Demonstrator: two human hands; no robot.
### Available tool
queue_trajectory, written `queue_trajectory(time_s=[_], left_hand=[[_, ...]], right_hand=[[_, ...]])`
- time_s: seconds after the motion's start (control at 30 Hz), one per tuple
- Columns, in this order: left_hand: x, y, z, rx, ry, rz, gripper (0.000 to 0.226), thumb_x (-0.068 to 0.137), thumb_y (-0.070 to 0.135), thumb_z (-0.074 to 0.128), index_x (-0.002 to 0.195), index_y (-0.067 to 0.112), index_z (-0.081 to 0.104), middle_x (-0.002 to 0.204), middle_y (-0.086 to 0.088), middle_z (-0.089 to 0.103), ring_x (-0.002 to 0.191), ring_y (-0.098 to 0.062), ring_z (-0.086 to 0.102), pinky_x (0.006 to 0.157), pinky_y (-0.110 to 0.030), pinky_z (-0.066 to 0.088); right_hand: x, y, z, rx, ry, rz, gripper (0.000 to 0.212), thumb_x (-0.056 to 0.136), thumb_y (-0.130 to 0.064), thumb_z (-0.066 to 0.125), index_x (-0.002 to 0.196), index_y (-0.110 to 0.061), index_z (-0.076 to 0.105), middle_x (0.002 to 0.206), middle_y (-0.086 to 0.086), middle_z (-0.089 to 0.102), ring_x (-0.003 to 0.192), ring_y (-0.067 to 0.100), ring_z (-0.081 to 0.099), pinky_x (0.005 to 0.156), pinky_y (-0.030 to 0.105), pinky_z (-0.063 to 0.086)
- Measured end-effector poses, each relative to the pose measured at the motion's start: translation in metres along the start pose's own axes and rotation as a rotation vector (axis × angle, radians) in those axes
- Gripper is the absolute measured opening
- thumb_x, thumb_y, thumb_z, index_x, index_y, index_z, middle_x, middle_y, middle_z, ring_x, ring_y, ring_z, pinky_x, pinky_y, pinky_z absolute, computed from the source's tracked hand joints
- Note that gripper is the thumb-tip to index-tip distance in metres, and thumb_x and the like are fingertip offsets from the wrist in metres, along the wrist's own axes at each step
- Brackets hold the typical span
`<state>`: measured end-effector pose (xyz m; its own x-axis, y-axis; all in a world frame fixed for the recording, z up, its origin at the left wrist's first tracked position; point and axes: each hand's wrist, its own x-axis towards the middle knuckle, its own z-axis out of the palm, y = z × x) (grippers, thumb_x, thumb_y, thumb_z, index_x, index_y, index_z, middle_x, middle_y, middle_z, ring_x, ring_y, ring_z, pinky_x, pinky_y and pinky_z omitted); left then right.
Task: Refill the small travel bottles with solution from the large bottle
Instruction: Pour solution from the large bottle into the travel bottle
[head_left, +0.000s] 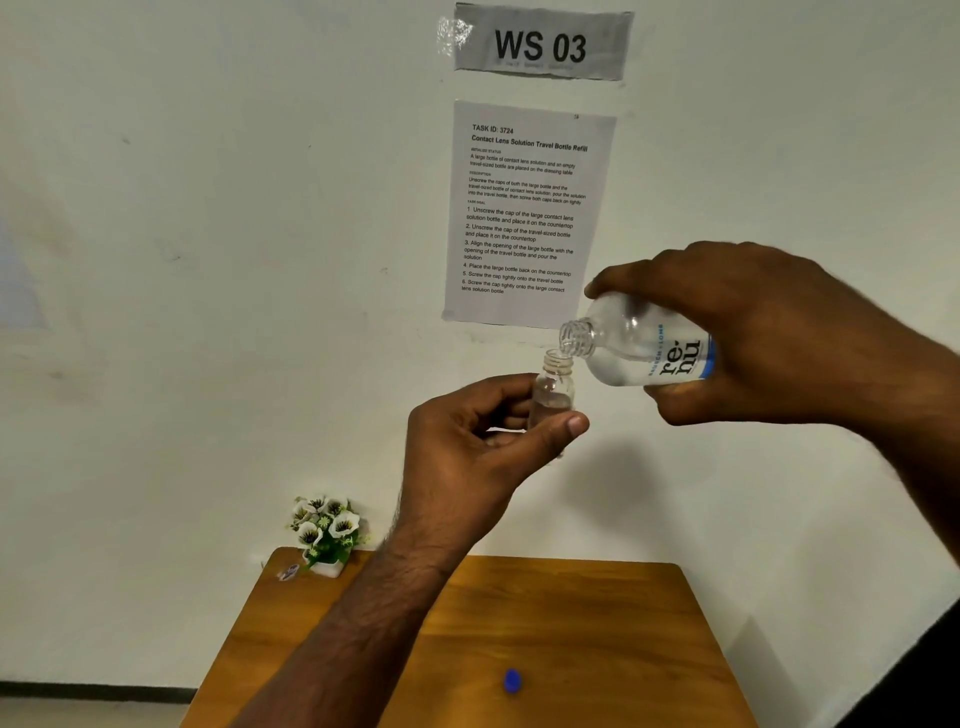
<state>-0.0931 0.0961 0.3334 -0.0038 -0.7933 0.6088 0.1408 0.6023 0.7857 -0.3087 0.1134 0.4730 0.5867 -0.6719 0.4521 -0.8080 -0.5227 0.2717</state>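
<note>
My left hand (483, 436) holds the small travel bottle (553, 387) upright in front of the wall, well above the counter (597, 623). My thumb presses across the front of its lower body and my curled fingers close round it from behind, so only its upper half and threaded neck show clearly. The bottle is clear, uncapped, and has a little liquid low inside it.

My right hand (753, 332) grips the large bottle (639, 345), fingers over the top and thumb underneath, wrapped round its labelled end. I have it tipped almost flat, its open threaded neck pointing left and a touch downward, with the lip just above and right at the mouth of the small travel bottle. Whether the two rims touch I cannot tell. Clear solution lies along the lower side of the large bottle; the label reads "re-nu" in dark letters with a blue band at its edge.

Down on the wooden counter a blue cap (512, 680) lies by itself near the front. At the far left corner stands a small white pot of flowers (326, 530), with a small pale object (289, 572) just to its left that I cannot make out. On the wall hang a printed instruction sheet (524, 213) and, above it, a sign (540, 44) reading "WS 03".
</note>
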Motion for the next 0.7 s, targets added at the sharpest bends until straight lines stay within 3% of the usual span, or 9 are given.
queue_trajectory(time_s=[0.7], left_hand=[[-0.0001, 0.0018, -0.0008, 0.023, 0.002, -0.012, 0.032, 0.078, 0.025, 0.088, 0.108, 0.017, 0.082, 0.086, 0.004, 0.082, 0.075, -0.013, 0.078, 0.066, -0.028, 0.064]], right_hand=[[-0.0002, -0.0009, -0.0009, -0.007, -0.005, -0.004, 0.085, 0.058, -0.038, 0.079, 0.136, -0.042, 0.046, 0.108, -0.014, 0.064, 0.087, 0.020, 0.057, 0.072, 0.038, 0.052]])
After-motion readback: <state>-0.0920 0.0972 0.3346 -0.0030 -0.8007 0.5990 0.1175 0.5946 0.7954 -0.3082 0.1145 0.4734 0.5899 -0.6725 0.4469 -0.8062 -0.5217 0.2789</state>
